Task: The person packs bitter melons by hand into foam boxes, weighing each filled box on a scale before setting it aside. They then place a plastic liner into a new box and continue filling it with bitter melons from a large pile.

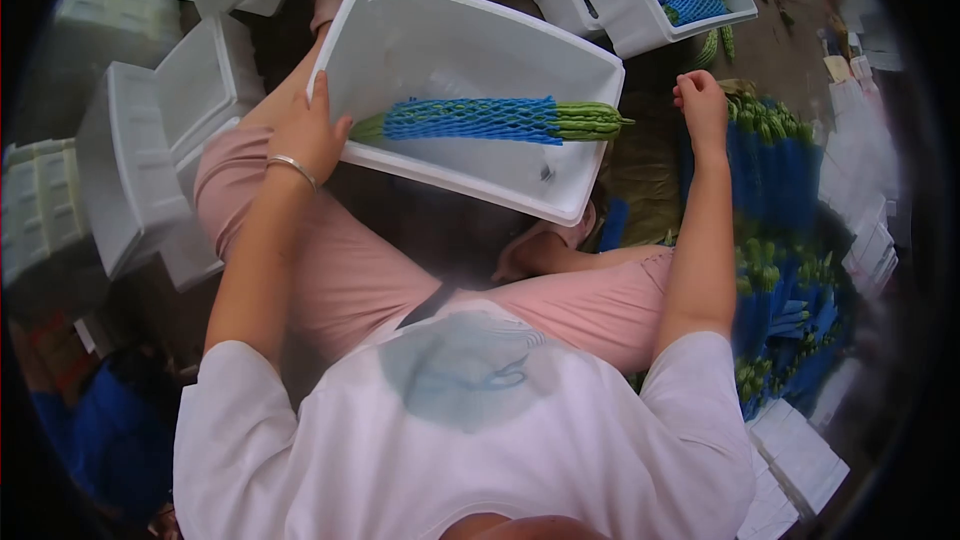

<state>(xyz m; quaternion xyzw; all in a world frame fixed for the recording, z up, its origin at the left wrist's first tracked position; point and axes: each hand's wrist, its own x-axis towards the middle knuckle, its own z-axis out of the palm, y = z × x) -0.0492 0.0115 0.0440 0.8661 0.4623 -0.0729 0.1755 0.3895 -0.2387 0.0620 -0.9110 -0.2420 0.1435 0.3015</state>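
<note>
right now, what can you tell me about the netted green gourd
The gourd is long and deeply ridged, narrowing to a short tip at the right. A blue net, seemingly stretchy mesh, hugs its middle; both ends are bare. It lies across the white box, its tip past the right rim. Its left end is near the left hand; whether they touch is unclear.

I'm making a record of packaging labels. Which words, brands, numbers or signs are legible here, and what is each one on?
No text can be read in this view.
White T-shirt: round blue-grey print with faint curved lines, too blurred to tell whether they are lettering.
White rectangular box: small dark mark inside, too small to make out.
Blue mesh sleeve around long green vegetables: no label visible.
</note>
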